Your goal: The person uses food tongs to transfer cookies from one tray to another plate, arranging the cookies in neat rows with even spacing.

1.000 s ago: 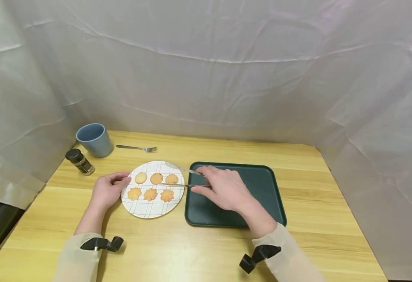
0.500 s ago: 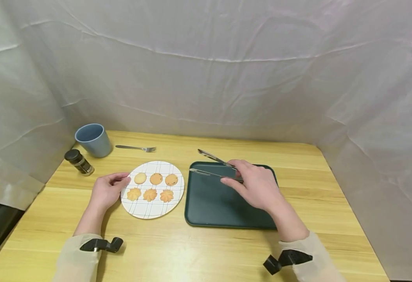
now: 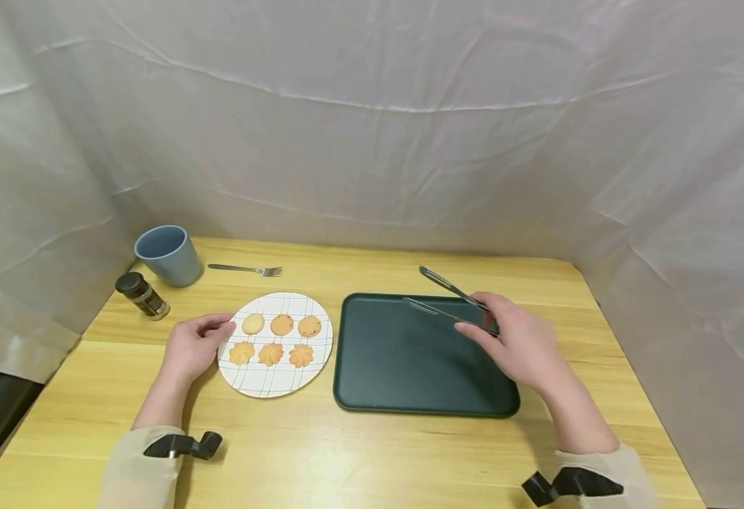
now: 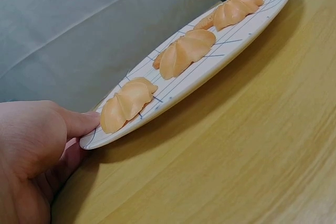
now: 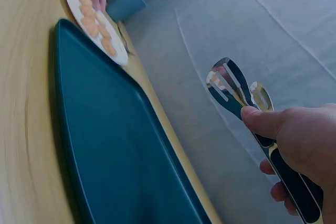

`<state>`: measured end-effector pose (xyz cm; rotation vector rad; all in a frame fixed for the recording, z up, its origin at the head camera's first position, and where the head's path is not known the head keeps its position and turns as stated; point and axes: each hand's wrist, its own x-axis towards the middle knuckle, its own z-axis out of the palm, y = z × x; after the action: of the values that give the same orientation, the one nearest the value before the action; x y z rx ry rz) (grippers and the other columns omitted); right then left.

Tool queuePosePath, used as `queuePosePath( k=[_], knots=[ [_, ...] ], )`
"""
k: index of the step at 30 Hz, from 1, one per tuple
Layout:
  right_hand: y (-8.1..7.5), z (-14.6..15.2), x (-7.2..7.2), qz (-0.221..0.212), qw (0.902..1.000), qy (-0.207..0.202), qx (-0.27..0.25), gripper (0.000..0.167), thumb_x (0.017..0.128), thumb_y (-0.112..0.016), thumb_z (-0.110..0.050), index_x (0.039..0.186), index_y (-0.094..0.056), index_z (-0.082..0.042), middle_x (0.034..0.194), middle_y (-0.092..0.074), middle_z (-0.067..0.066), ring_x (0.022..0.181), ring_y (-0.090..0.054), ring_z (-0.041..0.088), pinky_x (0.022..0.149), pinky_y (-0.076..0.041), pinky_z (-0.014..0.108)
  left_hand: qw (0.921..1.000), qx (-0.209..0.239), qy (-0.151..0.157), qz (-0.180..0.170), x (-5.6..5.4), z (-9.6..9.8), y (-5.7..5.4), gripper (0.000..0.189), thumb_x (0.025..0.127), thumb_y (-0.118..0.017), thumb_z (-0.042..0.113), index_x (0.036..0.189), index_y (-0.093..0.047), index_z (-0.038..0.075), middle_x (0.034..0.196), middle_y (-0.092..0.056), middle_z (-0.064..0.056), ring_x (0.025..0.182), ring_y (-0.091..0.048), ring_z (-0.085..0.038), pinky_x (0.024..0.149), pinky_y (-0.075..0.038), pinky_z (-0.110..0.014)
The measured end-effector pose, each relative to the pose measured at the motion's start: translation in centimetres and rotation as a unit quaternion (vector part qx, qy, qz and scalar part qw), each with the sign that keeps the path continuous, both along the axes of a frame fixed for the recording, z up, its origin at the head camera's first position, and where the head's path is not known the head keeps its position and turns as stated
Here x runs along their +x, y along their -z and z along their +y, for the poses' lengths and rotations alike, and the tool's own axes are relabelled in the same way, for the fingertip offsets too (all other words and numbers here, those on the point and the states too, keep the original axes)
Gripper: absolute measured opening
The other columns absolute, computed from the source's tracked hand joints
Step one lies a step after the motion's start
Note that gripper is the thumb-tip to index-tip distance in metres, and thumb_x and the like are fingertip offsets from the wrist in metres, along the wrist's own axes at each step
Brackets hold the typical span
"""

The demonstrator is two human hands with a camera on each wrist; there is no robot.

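Observation:
At the left of the head view, my left hand (image 3: 192,346) pinches the left rim of a round white plate (image 3: 263,387) with a line-check pattern. The left wrist view shows the thumb on top of the plate's rim (image 4: 94,141). On the plate lie two rows of cookies: a back row of round ones and a front row of fluted cookies (image 3: 270,354). My right hand (image 3: 527,346) grips metal tongs (image 3: 449,286) above the right part of a dark green tray (image 3: 410,367). The tongs' slotted tips (image 5: 226,83) are spread apart, with nothing between them.
A blue cup (image 3: 177,261) stands at the back left, with a black-capped spice jar (image 3: 145,297) close in front of it. To the cup's right lies a fork (image 3: 244,268). Pale cloth (image 3: 372,155) hangs behind the wooden table (image 3: 321,452).
My right hand has drawn the tongs rightward, from over the plate's right side to above the tray's right part. My left hand stays at the plate's rim.

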<state>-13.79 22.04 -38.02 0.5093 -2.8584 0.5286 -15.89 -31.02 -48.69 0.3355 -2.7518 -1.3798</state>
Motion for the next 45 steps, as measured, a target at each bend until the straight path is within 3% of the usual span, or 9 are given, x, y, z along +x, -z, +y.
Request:
queuePosePath(
  k=[14, 22, 29, 34, 39, 45],
  knots=[
    [2.8, 7.3, 1.2, 0.005, 0.9958, 0.091, -0.013, 0.061, 0.101, -0.07, -0.051, 0.139, -0.061, -0.004, 0.09, -0.067, 0.0, 0.055, -0.046, 0.014, 0.051, -0.036, 0.034, 1.0, 0.002, 0.002, 0.009, 0.1, 0.0, 0.0, 0.042, 0.105, -0.068, 0.036, 0.132, -0.074, 0.004, 0.12, -0.075, -0.016, 0.105, -0.065, -0.025, 0.08, -0.049, -0.022],
    [4.3, 10.6, 1.3, -0.015, 0.9875, 0.156, -0.021, 0.064, 0.102, -0.067, -0.054, 0.139, -0.059, -0.002, 0.091, -0.067, 0.003, 0.067, -0.054, 0.018, 0.056, -0.038, 0.036, 1.0, 0.002, -0.002, 0.005, 0.1, -0.2, 0.3, 0.042, 0.106, -0.068, 0.035, 0.133, -0.073, 0.004, 0.121, -0.074, -0.015, 0.106, -0.065, -0.025, 0.08, -0.049, -0.023],
    [5.9, 12.4, 1.0, -0.04, 0.9761, 0.211, -0.03, 0.067, 0.104, -0.06, -0.059, 0.139, -0.057, -0.003, 0.09, -0.063, 0.006, 0.078, -0.059, 0.031, 0.062, -0.039, 0.042, 0.9999, 0.005, -0.003, 0.008, 0.1, 0.0, 0.1, 0.041, 0.105, -0.068, 0.036, 0.132, -0.073, 0.005, 0.12, -0.074, -0.015, 0.103, -0.064, -0.023, 0.078, -0.049, -0.021],
    [6.8, 13.4, 1.1, -0.06, 0.9656, 0.251, -0.03, 0.075, 0.103, -0.057, -0.064, 0.143, -0.054, -0.002, 0.099, -0.068, 0.015, 0.093, -0.065, 0.047, 0.067, -0.045, 0.054, 0.9999, 0.009, -0.002, 0.009, 0.0, 0.1, 0.0, 0.042, 0.105, -0.069, 0.036, 0.131, -0.074, 0.004, 0.119, -0.075, -0.015, 0.102, -0.065, -0.021, 0.078, -0.049, -0.021],
    [7.6, 14.1, 1.2, -0.079, 0.9572, 0.277, -0.027, 0.081, 0.101, -0.056, -0.067, 0.144, -0.052, 0.002, 0.105, -0.069, 0.022, 0.097, -0.063, 0.054, 0.07, -0.046, 0.06, 0.9999, 0.009, 0.0, 0.01, 0.0, 0.1, -0.1, 0.042, 0.105, -0.069, 0.036, 0.131, -0.074, 0.004, 0.119, -0.075, -0.015, 0.101, -0.065, -0.02, 0.078, -0.049, -0.02],
    [8.3, 14.1, 1.2, -0.111, 0.9463, 0.303, -0.025, 0.087, 0.102, -0.05, -0.071, 0.147, -0.048, 0.003, 0.128, -0.061, 0.038, 0.107, -0.058, 0.062, 0.074, -0.046, 0.064, 0.9999, 0.011, 0.0, 0.013, -0.1, 0.0, 0.0, 0.042, 0.104, -0.07, 0.036, 0.131, -0.074, 0.003, 0.119, -0.075, -0.016, 0.101, -0.066, -0.019, 0.077, -0.049, -0.02]
  ],
)
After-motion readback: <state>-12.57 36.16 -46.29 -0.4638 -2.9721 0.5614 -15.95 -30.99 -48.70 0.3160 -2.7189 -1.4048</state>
